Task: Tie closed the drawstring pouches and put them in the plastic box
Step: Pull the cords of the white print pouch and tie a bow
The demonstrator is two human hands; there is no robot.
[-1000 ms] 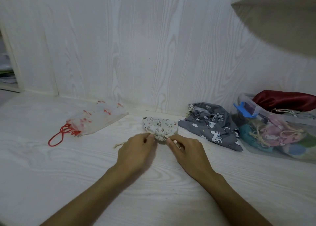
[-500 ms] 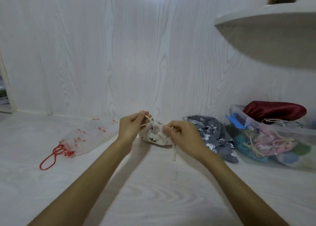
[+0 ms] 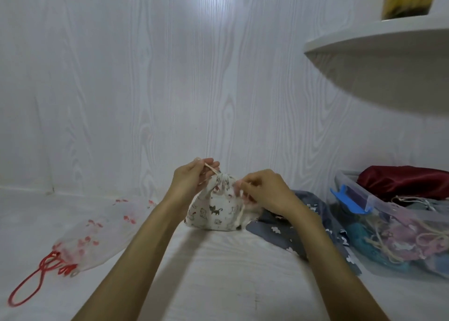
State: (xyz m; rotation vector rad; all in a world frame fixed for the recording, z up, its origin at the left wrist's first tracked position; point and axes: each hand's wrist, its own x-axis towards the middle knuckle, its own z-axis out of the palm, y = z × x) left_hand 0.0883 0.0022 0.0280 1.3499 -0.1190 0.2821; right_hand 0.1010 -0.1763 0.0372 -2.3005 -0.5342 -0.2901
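Pinching beige cord, left hand [image 3: 192, 179] raised, right hand [image 3: 263, 190] at cat-print pouch [image 3: 215, 210]

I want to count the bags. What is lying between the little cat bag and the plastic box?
In the head view, a grey pouch with white animal prints lies on the table between the cat pouch and the plastic box.

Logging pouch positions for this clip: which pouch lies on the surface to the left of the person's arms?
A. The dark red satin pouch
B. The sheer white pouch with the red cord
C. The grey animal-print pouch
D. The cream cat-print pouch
B: the sheer white pouch with the red cord lies left of the left hand, while the grey pouch and the dark red pouch are on the right.
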